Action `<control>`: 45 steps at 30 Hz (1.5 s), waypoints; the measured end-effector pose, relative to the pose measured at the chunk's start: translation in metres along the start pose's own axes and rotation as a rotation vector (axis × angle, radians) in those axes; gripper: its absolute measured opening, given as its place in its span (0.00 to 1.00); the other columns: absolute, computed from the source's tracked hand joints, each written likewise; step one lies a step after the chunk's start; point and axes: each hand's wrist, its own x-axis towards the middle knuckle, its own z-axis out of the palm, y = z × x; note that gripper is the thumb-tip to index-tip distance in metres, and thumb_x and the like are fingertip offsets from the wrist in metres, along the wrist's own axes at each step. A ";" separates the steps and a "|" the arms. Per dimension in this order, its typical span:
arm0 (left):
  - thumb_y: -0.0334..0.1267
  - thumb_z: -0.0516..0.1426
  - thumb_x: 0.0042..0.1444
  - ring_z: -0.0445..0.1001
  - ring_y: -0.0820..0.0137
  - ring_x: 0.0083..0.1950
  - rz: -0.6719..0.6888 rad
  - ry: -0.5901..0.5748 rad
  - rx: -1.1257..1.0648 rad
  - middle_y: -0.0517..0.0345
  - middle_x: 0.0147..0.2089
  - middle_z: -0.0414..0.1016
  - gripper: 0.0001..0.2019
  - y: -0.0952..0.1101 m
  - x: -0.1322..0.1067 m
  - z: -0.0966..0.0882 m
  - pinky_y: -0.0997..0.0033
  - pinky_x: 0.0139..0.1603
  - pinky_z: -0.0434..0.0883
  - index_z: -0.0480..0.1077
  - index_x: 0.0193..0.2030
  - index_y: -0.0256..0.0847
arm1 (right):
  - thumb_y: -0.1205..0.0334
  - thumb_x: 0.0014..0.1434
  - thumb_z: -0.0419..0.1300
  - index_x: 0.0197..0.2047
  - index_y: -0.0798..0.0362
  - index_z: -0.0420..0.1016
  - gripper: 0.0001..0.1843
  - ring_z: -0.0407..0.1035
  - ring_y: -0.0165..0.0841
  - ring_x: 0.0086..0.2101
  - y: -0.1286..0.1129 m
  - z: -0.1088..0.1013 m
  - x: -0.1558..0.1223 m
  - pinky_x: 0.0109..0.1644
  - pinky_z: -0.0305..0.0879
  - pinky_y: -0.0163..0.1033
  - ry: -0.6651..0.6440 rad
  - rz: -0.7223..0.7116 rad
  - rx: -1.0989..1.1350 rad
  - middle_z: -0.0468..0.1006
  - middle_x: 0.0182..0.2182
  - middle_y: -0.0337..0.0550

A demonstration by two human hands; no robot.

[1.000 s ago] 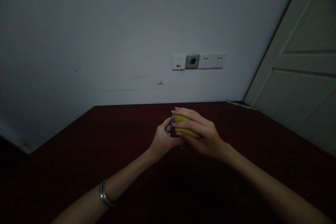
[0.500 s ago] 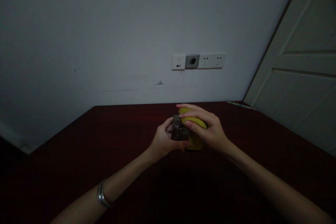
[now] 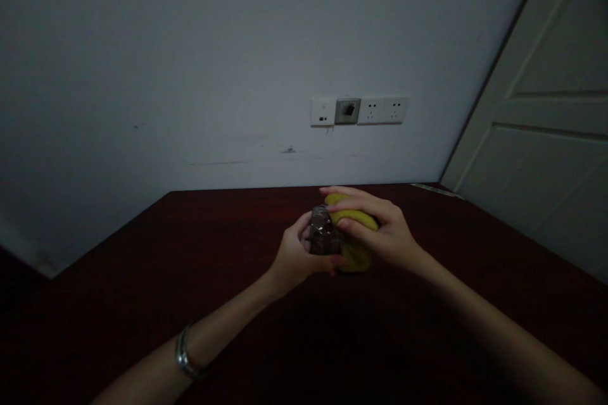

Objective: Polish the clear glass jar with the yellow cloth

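Note:
My left hand is curled around a dark, shiny see-through cup with a faceted side; it looks like glass. The cup is tilted on its side, and part of it is hidden by my fingers and thumb. My right hand grips a yellow cloth folded between thumb and fingers. The cloth presses against the cup's right end, and a lower fold of it hangs beside my left thumb. Both hands are close together above the table.
A dark red wooden table runs up to a pale wall. Wall sockets and switches sit above its back edge. At the right stands a white panelled door. A thin strip lies at the table's back right edge.
My right hand and the yellow cloth have shifted very slightly to the right along the cup. My left hand keeps its hold with almost no movement.

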 end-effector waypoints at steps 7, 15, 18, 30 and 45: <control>0.29 0.70 0.27 0.76 0.67 0.35 0.090 0.026 0.057 0.56 0.36 0.75 0.35 0.001 0.002 0.001 0.74 0.28 0.74 0.65 0.46 0.39 | 0.67 0.58 0.60 0.46 0.52 0.75 0.12 0.68 0.36 0.53 -0.008 -0.005 0.000 0.56 0.67 0.46 -0.075 -0.109 -0.098 0.74 0.53 0.50; 0.32 0.70 0.30 0.74 0.72 0.28 0.029 0.081 0.104 0.57 0.35 0.75 0.36 -0.005 0.005 -0.002 0.76 0.22 0.72 0.63 0.49 0.36 | 0.69 0.59 0.58 0.46 0.55 0.76 0.12 0.65 0.38 0.56 -0.010 -0.002 -0.001 0.59 0.64 0.49 -0.211 -0.229 -0.160 0.72 0.54 0.54; 0.30 0.71 0.27 0.76 0.69 0.35 0.064 0.075 0.123 0.52 0.41 0.76 0.37 -0.005 0.006 -0.003 0.76 0.28 0.74 0.64 0.49 0.36 | 0.65 0.58 0.61 0.46 0.50 0.77 0.12 0.70 0.36 0.52 -0.002 -0.001 -0.002 0.55 0.69 0.46 -0.085 -0.066 -0.095 0.74 0.52 0.49; 0.25 0.67 0.28 0.75 0.69 0.33 0.129 0.117 0.300 0.60 0.33 0.75 0.33 0.002 0.008 -0.004 0.74 0.29 0.72 0.65 0.46 0.36 | 0.71 0.60 0.55 0.47 0.54 0.74 0.13 0.60 0.38 0.59 -0.015 0.003 -0.002 0.61 0.61 0.52 -0.243 -0.287 -0.260 0.71 0.55 0.52; 0.36 0.70 0.33 0.76 0.61 0.44 0.181 0.069 0.510 0.51 0.44 0.77 0.36 -0.012 0.006 -0.009 0.65 0.41 0.74 0.63 0.52 0.37 | 0.70 0.59 0.56 0.46 0.55 0.74 0.12 0.64 0.39 0.57 -0.019 0.003 -0.001 0.61 0.62 0.51 -0.255 -0.248 -0.300 0.73 0.53 0.52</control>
